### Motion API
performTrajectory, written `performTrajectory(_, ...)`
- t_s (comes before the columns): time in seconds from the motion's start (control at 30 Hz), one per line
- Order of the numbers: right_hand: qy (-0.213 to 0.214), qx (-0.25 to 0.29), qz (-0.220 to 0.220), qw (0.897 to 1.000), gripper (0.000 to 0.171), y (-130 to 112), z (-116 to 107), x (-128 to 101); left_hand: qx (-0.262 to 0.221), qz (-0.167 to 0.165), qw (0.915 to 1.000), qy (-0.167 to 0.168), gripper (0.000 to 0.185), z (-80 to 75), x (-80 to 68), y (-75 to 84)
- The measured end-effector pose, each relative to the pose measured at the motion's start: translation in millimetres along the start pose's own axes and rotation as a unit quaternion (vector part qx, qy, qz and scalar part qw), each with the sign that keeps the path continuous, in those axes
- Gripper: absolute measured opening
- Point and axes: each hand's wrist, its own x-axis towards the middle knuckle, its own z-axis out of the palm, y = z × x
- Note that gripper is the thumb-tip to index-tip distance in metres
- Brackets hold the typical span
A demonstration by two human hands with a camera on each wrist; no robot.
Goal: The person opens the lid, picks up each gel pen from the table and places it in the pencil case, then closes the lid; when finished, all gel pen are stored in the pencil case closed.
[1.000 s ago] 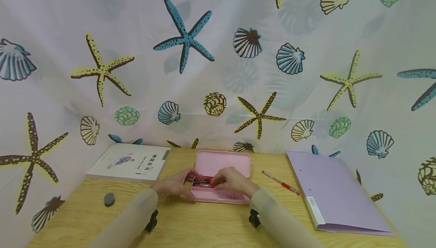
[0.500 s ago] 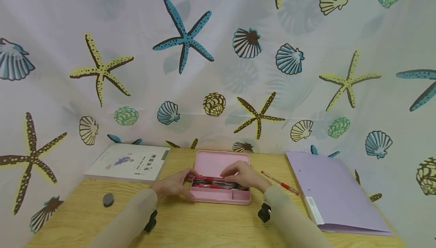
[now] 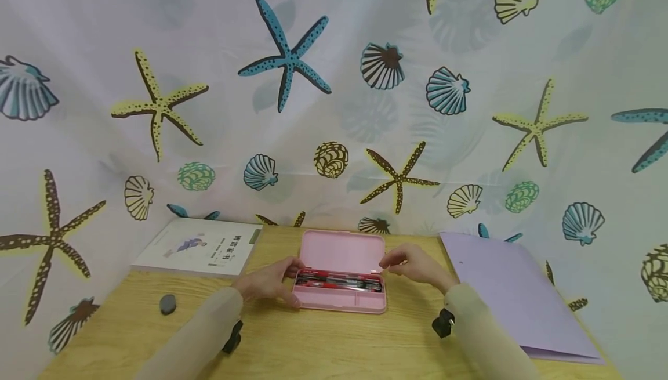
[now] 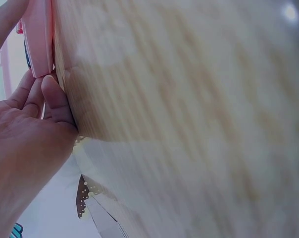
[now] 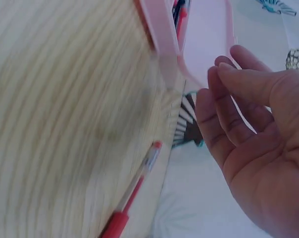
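The left hand rests on the wooden table against the left short end of the open pink plastic pencil case, thumb at the far corner by the hinge and fingers curled round the near corner, so it grips that end; in the left wrist view the fingertips press together against the pink wall. The right hand hangs just above the table beside the case's right short end, fingers loosely bent with the thumb close to the forefinger. In the right wrist view its fingertips sit right at the corner of the raised lid; whether they touch it cannot be told, and they pinch nothing that can be seen.

The pencil case lies at the middle of the table, nearer the far edge than the near one. Its long axis runs left to right, parallel to the far edge, and its lid is folded back towards the curtain. Red and black pens lie in the tray, lined up along the same left-to-right axis.

A red-capped clear pen lies on the wood near the right hand, seen only in the right wrist view. A lilac folder lies along the right edge of the table, well apart from the case. A white book fills the far left corner, and a small grey eraser sits near the left edge. A seashell-and-starfish curtain hangs behind.
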Motion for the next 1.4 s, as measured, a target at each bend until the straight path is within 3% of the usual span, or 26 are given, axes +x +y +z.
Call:
performTrajectory(0.17,-0.009,-0.017,0.015,1.0,0.019,17.1,-14.5,-16.6,0.003,0.0,1.0,0.002,0.08,1.0,0.3,0.3)
performTrajectory(0.43,0.012,-0.03,0.03,0.999,0.023,40.0,-27.9,-43.1,0.001,0.002,1.0,-0.006,0.082,0.3,-4.2,5.5)
performTrajectory(0.67,0.021,-0.051,0.074,0.996,0.027,48.3,-32.9,-60.0,0.007,0.002,0.9999,-0.008,0.081,-0.1,-5.8,6.9)
performTrajectory(0.97,0.0,-0.036,0.085,0.996,0.032,55.7,-32.6,-68.6,-0.017,-0.007,0.9998,-0.005,0.081,0.9,-5.9,5.5)
performTrajectory(1.4,-0.005,-0.019,0.079,0.997,0.031,56.2,-30.4,-66.8,0.001,-0.007,1.0,0.001,0.082,-1.8,-2.8,5.0)
